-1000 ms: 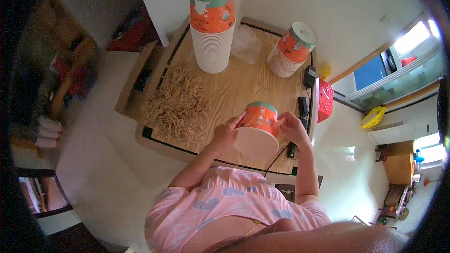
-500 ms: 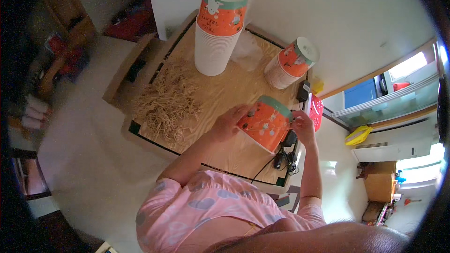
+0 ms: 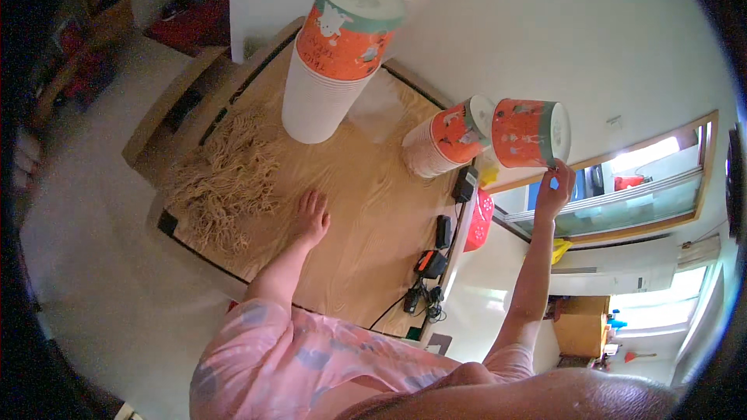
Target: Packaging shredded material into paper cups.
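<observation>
- We see the right hand [image 3: 554,190] pinching the orange paper cup [image 3: 529,133] at its rim, raised beside the short cup stack [image 3: 445,137].
- The left hand [image 3: 311,218], fingers loosely spread, rests flat on the wooden table [image 3: 373,210].
- Half a second ago both hands held that cup low over the table.

Table [image 3: 366,210]: in front of the person, against the wall.
Tall cup stack [image 3: 331,58]: on the table's far left.
Short cup stack [image 3: 443,140]: far right, leaning.
Held cup [image 3: 531,133]: raised in the right hand [image 3: 554,187], right of the short stack.
Left hand [image 3: 311,218]: resting mid-table.
String pile [image 3: 222,183]: left of that hand.
Chargers [image 3: 442,245]: along the table's right edge.
</observation>
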`<move>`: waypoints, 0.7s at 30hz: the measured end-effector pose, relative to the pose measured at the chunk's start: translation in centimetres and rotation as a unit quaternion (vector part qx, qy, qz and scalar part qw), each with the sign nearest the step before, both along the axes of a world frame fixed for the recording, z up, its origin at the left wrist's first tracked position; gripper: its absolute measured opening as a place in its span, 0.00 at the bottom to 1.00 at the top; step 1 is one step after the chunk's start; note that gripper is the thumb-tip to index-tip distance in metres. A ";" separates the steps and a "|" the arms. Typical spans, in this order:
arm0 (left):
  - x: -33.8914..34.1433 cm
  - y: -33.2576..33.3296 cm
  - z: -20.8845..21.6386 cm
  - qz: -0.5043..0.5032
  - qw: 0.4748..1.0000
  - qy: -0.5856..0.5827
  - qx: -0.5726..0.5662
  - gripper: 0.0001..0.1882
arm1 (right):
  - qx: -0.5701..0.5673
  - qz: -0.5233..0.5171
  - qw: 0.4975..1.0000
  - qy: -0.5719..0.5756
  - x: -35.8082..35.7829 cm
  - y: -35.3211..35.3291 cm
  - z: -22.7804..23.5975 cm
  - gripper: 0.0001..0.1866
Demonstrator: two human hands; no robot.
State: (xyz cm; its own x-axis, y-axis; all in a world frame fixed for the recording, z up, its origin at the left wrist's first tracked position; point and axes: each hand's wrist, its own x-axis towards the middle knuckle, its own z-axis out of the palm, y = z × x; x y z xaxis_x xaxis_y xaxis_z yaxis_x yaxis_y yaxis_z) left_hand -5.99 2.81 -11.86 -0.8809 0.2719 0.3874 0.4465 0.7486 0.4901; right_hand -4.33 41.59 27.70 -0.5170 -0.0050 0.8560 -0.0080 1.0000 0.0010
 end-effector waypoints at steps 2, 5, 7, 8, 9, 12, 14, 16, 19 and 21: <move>0.0 0.2 0.6 -0.004 1.000 -0.007 -0.020 0.27 | -0.010 -0.007 1.000 -0.009 -1.3 1.7 -0.6 0.13; 0.0 0.2 0.6 -0.005 0.998 -0.050 -0.042 0.26 | -0.001 0.001 1.000 -0.031 -3.0 3.1 -1.1 0.13; 0.1 0.1 0.4 0.004 0.999 -0.032 -0.041 0.26 | -0.006 0.035 0.999 -0.035 -4.2 3.9 -1.6 0.13; 0.2 0.2 0.4 0.004 0.998 -0.036 -0.041 0.26 | -0.007 0.035 0.999 -0.039 -4.5 4.3 -1.9 0.13; 0.2 0.1 0.8 0.006 0.998 -0.041 -0.053 0.26 | -0.003 0.035 0.998 -0.053 -4.9 4.2 -1.9 0.13; 0.2 0.2 1.1 0.008 0.996 -0.051 -0.076 0.26 | -0.026 0.037 0.997 -0.067 -5.6 4.5 -2.6 0.13; 0.1 0.1 1.2 0.010 0.994 -0.056 -0.089 0.26 | -0.053 0.039 0.996 -0.067 -6.1 4.6 -3.0 0.12; 0.0 0.3 1.8 0.006 0.993 -0.086 -0.085 0.26 | -0.020 0.051 0.996 -0.063 -6.5 4.6 -3.1 0.13; -0.4 0.2 2.0 0.001 0.996 -0.057 -0.074 0.25 | -0.028 0.068 0.994 -0.076 -7.0 4.5 -3.8 0.13; -0.4 0.1 2.1 -0.001 0.995 -0.058 -0.077 0.25 | -0.012 0.069 0.994 -0.087 -7.2 4.4 -4.2 0.13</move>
